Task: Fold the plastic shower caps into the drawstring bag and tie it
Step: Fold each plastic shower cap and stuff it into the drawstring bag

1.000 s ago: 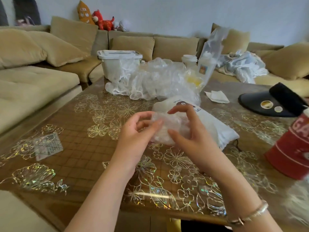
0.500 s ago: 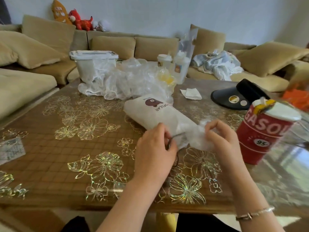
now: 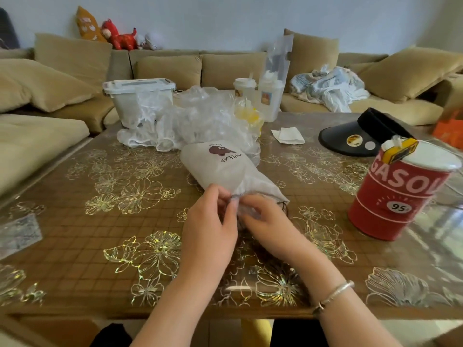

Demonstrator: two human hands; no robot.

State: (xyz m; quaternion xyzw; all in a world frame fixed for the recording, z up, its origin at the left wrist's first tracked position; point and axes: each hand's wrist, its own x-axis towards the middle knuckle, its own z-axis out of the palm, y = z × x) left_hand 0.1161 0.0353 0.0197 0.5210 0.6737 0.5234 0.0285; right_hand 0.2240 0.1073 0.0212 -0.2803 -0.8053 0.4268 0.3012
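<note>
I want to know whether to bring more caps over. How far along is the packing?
The drawstring bag looks bulging, so some caps seem packed. Both hands, left hand and right hand, are at its mouth, working clear plastic in. A heap of shower caps lies behind the bag, and its mouth is not yet tied.

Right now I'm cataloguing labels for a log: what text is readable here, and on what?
"OPULAR", upside down, first letter hidden: drawstring bag.
"GASOL", cut off at the edge: red can.
"95": oval badge on the same can.
Too small or blurred: stickers on the black visor, cup labels, small print by the bag's logo.
</note>
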